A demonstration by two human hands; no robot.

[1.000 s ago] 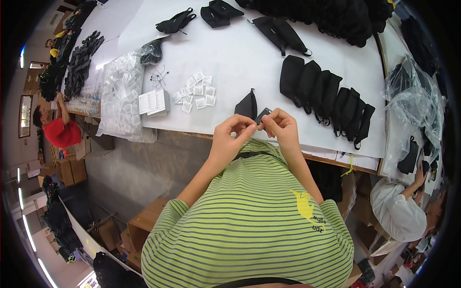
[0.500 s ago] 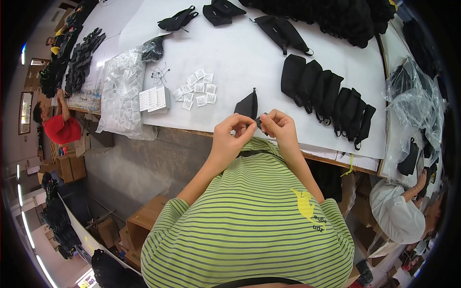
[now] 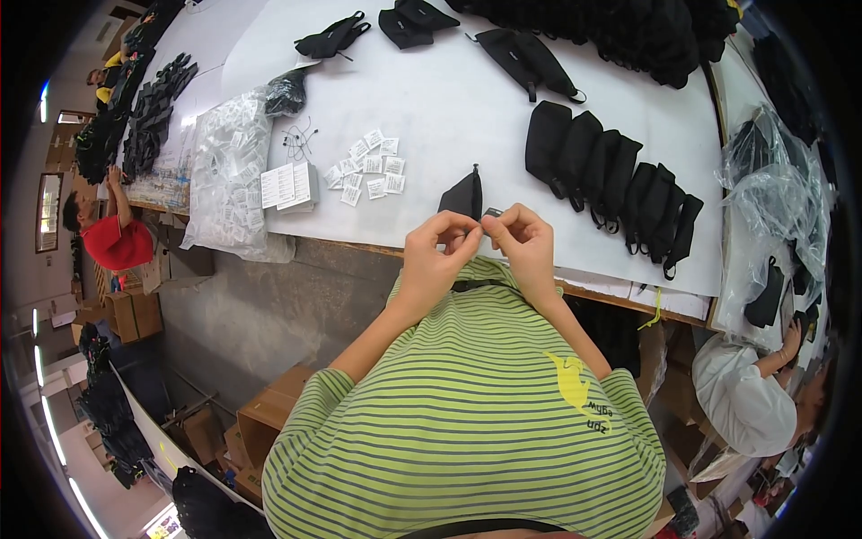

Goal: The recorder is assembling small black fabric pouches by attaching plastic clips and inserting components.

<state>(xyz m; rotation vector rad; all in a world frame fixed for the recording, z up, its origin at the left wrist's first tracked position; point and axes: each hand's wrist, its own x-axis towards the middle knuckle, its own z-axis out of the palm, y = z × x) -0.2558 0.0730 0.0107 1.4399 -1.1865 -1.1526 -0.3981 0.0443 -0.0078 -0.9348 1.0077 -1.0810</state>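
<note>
Your left hand [image 3: 435,251] pinches closed, any hold hidden; your right hand [image 3: 532,247] pinches a tag [image 3: 493,213]. Pouch [image 3: 462,192] lies near on the desk [image 3: 449,99], probably for short reach.

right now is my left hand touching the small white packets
Apart: the head view shows white table between the left hand and the small white packets.

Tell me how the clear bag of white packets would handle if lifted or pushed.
The clear bag would probably sag and crumple, as its film looks thin and wrinkled. The many small white packets inside could shift when lifted. Its near end overhangs the table edge, so a push that way might tip it off.
</note>
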